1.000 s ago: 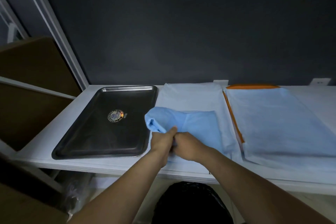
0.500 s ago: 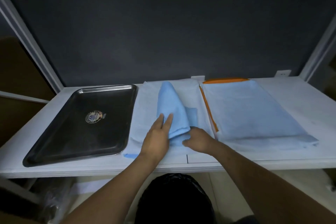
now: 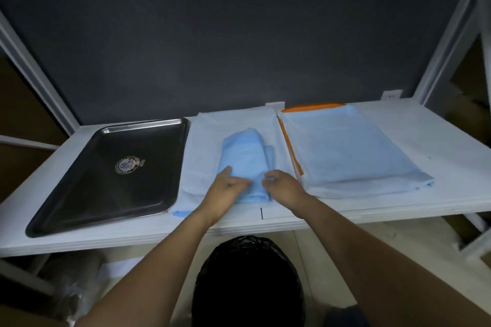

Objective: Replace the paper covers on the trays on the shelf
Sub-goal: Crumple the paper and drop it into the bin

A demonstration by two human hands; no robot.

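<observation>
1. The folded blue cover (image 3: 245,159) lies on the middle of the shelf (image 3: 435,146), on top of a pale sheet (image 3: 204,146) spread flat there. Its long side runs from the front edge towards the back.
2. The left hand (image 3: 225,187) rests on the near left part of the fold. One digit is stretched out and the others are bent onto the paper. The fingers are blurred, so I cannot tell whether they grip or only press.
3. The right hand (image 3: 283,186) is at the near right corner of the fold, with its fingers curled in and pinching the paper's edge. The two hands are close together but not touching.
4. Just left of the pale sheet sits a bare steel tray (image 3: 79,194) with a round emblem (image 3: 127,165) in its middle.
5. To the right is an orange tray (image 3: 310,107), almost wholly hidden under a pale blue cover (image 3: 345,151) that overhangs its near side.
6. A dark wall (image 3: 239,34) stands behind the shelf, with white uprights at both sides.
7. Below the shelf's front edge is a black bag (image 3: 247,284).
</observation>
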